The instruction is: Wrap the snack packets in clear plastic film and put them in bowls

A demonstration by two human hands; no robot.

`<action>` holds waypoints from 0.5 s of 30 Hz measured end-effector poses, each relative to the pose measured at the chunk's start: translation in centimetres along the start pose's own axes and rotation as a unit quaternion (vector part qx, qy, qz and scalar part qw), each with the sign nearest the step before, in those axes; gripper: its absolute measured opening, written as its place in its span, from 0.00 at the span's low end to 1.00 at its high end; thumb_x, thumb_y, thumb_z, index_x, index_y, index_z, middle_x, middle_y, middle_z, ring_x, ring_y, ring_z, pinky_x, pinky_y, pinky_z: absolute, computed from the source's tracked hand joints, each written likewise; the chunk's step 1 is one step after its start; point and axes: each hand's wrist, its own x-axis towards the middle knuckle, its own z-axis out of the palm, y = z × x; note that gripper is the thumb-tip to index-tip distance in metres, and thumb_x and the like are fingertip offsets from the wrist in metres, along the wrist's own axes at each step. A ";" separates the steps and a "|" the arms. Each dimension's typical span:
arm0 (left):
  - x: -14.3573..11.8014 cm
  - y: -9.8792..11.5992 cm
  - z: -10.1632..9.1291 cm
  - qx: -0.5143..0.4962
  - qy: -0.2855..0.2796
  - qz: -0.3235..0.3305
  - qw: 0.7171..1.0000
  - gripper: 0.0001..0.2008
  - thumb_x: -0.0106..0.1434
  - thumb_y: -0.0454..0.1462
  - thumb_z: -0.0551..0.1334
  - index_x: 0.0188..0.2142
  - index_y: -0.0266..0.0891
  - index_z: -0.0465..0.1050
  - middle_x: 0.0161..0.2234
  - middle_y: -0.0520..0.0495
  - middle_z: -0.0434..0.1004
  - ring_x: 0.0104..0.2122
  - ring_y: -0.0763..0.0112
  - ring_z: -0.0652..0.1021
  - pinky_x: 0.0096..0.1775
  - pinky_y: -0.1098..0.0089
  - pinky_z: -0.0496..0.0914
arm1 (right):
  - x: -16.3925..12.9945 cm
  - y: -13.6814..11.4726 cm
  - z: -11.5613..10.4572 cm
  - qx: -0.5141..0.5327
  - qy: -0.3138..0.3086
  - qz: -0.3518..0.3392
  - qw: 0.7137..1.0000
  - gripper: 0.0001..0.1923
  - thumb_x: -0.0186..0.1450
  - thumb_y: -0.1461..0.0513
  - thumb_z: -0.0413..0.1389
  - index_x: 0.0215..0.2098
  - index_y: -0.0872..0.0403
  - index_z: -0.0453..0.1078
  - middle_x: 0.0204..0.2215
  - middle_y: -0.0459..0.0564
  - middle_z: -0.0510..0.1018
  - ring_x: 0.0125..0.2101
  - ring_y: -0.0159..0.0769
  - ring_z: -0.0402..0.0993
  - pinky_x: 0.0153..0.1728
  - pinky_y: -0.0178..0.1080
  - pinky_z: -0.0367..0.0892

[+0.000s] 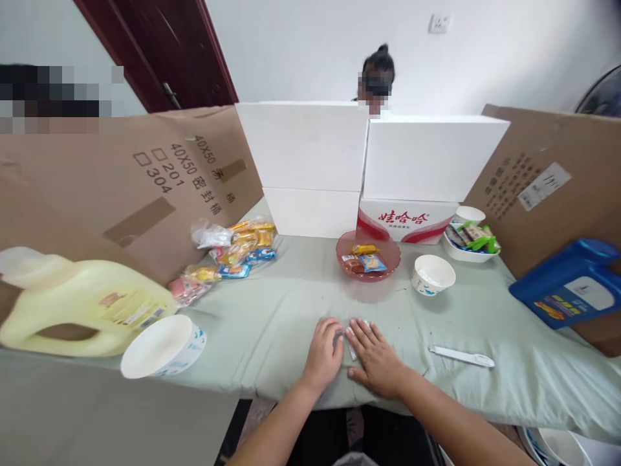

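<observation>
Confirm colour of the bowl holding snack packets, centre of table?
Translucent red-pink bowl, seen clearly in the head view, beyond both hands.

Both hands (pixel 350 355) on small packet (pixel 350 346)

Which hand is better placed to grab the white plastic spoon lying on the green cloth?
Right hand: the white plastic spoon lies on its side, nothing between. The left hand would have to cross over.

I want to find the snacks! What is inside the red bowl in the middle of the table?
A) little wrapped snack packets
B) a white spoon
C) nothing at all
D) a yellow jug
A: the red bowl holds a few small wrapped snack packets; the white spoon lies on the cloth and the yellow jug lies far left.
</observation>
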 end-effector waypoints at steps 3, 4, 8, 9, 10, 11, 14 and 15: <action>0.0 0.1 -0.1 0.007 0.002 0.017 1.000 0.09 0.63 0.32 0.54 0.41 0.39 0.69 0.45 0.42 0.72 0.48 0.60 0.73 0.50 0.54 0.71 | -0.9 -0.9 0.0 0.016 0.022 0.013 1.000 0.29 0.69 0.53 0.47 0.66 0.51 0.52 0.66 0.57 0.51 0.66 0.48 0.44 0.63 0.54 0.48; 0.0 0.1 -0.1 0.009 0.002 0.021 1.000 0.09 0.64 0.32 0.54 0.41 0.40 0.69 0.44 0.43 0.72 0.47 0.60 0.73 0.50 0.54 0.71 | -1.4 -1.1 0.1 0.019 0.034 0.012 0.999 0.26 0.69 0.56 0.47 0.65 0.51 0.55 0.66 0.56 0.54 0.65 0.47 0.47 0.62 0.52 0.50; 0.1 0.0 -0.2 0.011 -0.002 0.033 0.999 0.08 0.64 0.34 0.54 0.40 0.41 0.70 0.43 0.44 0.73 0.45 0.60 0.74 0.47 0.56 0.73 | -3.9 -0.9 -0.4 0.048 0.072 -0.020 0.996 0.17 0.69 0.63 0.47 0.54 0.51 0.67 0.54 0.50 0.73 0.57 0.38 0.65 0.58 0.41 0.60; 0.2 0.0 -0.2 0.011 -0.005 0.037 0.999 0.08 0.64 0.34 0.54 0.39 0.41 0.71 0.43 0.44 0.73 0.45 0.60 0.74 0.47 0.56 0.73 | -4.5 -0.2 -1.3 0.054 0.081 -0.024 0.995 0.16 0.68 0.64 0.47 0.51 0.51 0.69 0.49 0.50 0.76 0.52 0.35 0.69 0.55 0.39 0.63; 0.2 0.0 -0.2 0.012 -0.009 0.041 0.999 0.08 0.64 0.34 0.54 0.39 0.41 0.71 0.42 0.44 0.74 0.45 0.60 0.74 0.46 0.56 0.73 | -5.1 0.7 -2.5 0.058 0.094 -0.021 0.994 0.15 0.69 0.64 0.46 0.49 0.51 0.70 0.45 0.49 0.79 0.48 0.34 0.72 0.51 0.38 0.66; 0.3 0.0 -0.2 0.013 -0.012 0.046 0.999 0.07 0.64 0.34 0.54 0.38 0.41 0.71 0.42 0.44 0.74 0.45 0.59 0.74 0.46 0.56 0.73 | -5.5 2.0 -4.1 0.056 0.115 -0.009 0.992 0.14 0.69 0.64 0.45 0.47 0.51 0.71 0.41 0.50 0.79 0.44 0.33 0.74 0.47 0.37 0.68; 0.4 0.0 0.0 0.016 -0.020 0.054 0.998 0.07 0.63 0.34 0.56 0.37 0.41 0.72 0.41 0.44 0.74 0.44 0.59 0.74 0.46 0.55 0.73 | -5.6 6.7 -9.9 0.003 0.242 0.083 0.967 0.15 0.70 0.62 0.44 0.45 0.53 0.71 0.41 0.53 0.79 0.43 0.35 0.74 0.45 0.37 0.68; 0.5 0.0 0.0 0.017 -0.022 0.053 0.998 0.07 0.62 0.33 0.56 0.37 0.41 0.72 0.41 0.44 0.74 0.44 0.59 0.74 0.46 0.56 0.73 | -5.2 8.4 -11.8 -0.034 0.281 0.127 0.951 0.16 0.70 0.60 0.44 0.46 0.54 0.71 0.43 0.55 0.78 0.45 0.37 0.72 0.48 0.40 0.66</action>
